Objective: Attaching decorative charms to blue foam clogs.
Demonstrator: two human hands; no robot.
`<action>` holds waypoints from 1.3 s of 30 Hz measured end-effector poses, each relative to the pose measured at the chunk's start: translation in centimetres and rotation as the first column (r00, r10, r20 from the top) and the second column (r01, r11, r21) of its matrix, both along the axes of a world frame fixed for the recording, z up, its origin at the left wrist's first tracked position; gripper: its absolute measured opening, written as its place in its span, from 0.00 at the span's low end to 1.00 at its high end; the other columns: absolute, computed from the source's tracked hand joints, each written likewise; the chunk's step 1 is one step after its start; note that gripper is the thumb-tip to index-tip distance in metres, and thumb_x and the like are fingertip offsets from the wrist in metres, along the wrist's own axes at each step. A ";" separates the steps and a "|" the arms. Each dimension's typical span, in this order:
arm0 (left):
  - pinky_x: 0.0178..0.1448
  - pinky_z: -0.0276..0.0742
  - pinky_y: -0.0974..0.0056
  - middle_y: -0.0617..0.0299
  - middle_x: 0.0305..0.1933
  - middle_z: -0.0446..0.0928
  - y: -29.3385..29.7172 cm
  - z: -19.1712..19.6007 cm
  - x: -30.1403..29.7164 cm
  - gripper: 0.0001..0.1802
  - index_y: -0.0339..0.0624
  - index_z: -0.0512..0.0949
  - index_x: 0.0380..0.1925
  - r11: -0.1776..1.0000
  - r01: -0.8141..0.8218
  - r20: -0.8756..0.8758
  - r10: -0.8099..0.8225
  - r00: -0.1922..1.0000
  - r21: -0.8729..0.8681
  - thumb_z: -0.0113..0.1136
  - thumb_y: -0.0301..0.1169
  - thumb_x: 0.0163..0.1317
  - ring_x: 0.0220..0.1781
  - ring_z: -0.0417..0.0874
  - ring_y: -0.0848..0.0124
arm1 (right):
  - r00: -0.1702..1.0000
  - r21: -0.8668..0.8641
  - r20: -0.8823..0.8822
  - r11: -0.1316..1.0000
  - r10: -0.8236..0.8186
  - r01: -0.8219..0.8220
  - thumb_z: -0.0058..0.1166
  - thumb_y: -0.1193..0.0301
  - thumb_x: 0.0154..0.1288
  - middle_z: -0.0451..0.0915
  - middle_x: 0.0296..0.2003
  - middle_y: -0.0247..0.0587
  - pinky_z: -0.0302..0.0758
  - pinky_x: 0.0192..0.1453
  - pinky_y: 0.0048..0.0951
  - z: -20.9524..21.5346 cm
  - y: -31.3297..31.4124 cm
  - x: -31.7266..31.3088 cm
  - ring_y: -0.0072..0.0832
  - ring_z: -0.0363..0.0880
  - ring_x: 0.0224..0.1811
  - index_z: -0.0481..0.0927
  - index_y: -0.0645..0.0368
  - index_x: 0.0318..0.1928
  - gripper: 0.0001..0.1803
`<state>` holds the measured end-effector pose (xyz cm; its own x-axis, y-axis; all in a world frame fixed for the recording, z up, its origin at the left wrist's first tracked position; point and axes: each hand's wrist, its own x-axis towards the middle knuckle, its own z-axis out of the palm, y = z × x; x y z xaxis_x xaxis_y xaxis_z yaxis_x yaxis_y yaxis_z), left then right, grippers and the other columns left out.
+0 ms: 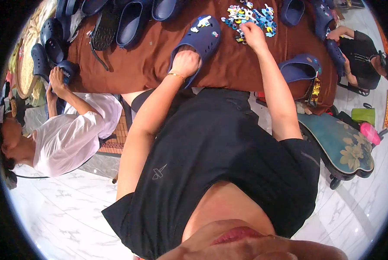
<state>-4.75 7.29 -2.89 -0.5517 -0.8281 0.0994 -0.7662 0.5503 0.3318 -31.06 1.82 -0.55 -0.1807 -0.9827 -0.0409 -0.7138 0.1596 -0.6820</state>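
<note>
Head view: navy-blue foam clog with round vent holes [209, 39] on brown cloth-covered tabletop [142, 60], long axis tilted, toe toward one o'clock, heel toward seven; white charms [202, 22] on toe. Left hand [186, 61] sunk into clog's opening, fingers hidden inside; cannot tell whether spread or pinching. Heap of small multicoloured charms [263, 18] at clog's two o'clock. Right hand [253, 37] nearer heap, fingers curled over lower edge; cannot tell whether piece is pinched. Second navy-blue clog [309, 61] at first clog's three o'clock.
</note>
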 end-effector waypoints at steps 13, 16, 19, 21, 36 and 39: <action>0.36 0.74 0.55 0.49 0.23 0.76 -0.2 0.8 -0.8 0.10 0.39 0.75 0.14 0.999 0.010 0.035 -0.011 0.999 0.034 0.48 0.31 0.47 0.29 0.79 0.55 | 0.983 -0.509 -0.057 0.841 0.177 -0.181 0.59 0.69 0.47 0.77 0.27 0.42 0.73 0.37 0.35 -1.4 -1.6 7.3 0.39 0.76 0.32 0.77 0.58 0.29 0.08; 0.36 0.74 0.55 0.49 0.23 0.76 -0.2 0.5 -0.7 0.10 0.39 0.75 0.15 1.000 0.016 0.016 -0.016 1.000 0.019 0.48 0.31 0.47 0.29 0.78 0.56 | 0.967 -0.568 -0.164 0.782 0.196 -0.256 0.59 0.69 0.47 0.77 0.28 0.39 0.72 0.38 0.35 -2.0 -0.7 7.5 0.38 0.75 0.33 0.77 0.58 0.28 0.08; 0.36 0.74 0.55 0.50 0.23 0.76 -0.2 0.1 -0.5 0.10 0.39 0.75 0.15 0.999 0.021 0.018 -0.022 1.000 0.029 0.48 0.31 0.47 0.29 0.78 0.56 | 0.949 -0.644 -0.244 0.699 0.197 -0.311 0.58 0.71 0.46 0.77 0.28 0.36 0.71 0.39 0.34 -2.4 -0.2 7.4 0.35 0.75 0.34 0.77 0.57 0.28 0.07; 0.37 0.74 0.55 0.50 0.23 0.76 -0.1 0.1 -0.4 0.10 0.39 0.75 0.15 0.999 0.020 0.018 -0.021 1.000 0.042 0.48 0.31 0.47 0.29 0.78 0.56 | 0.894 -0.609 -0.401 0.670 0.202 -0.424 0.54 0.73 0.45 0.77 0.31 0.35 0.70 0.39 0.34 -1.7 0.1 7.5 0.33 0.74 0.35 0.77 0.57 0.30 0.07; 0.34 0.75 0.56 0.51 0.22 0.75 -0.3 -1.0 -0.8 0.09 0.38 0.74 0.15 0.999 0.020 0.056 -0.017 0.998 -0.050 0.49 0.30 0.47 0.27 0.78 0.56 | 0.901 -0.234 -0.236 0.879 0.363 -0.415 0.46 0.75 0.48 0.76 0.45 0.40 0.70 0.49 0.32 -0.8 -0.1 6.1 0.29 0.75 0.47 0.79 0.52 0.43 0.19; 0.34 0.75 0.56 0.50 0.23 0.76 0.0 -1.0 -0.5 0.09 0.38 0.74 0.15 0.998 0.021 0.061 -0.017 0.998 -0.067 0.49 0.30 0.46 0.27 0.78 0.56 | 0.834 -0.042 0.508 0.974 0.214 -0.224 0.51 0.75 0.52 0.79 0.40 0.36 0.72 0.45 0.23 0.0 -1.1 4.2 0.24 0.76 0.41 0.76 0.62 0.47 0.18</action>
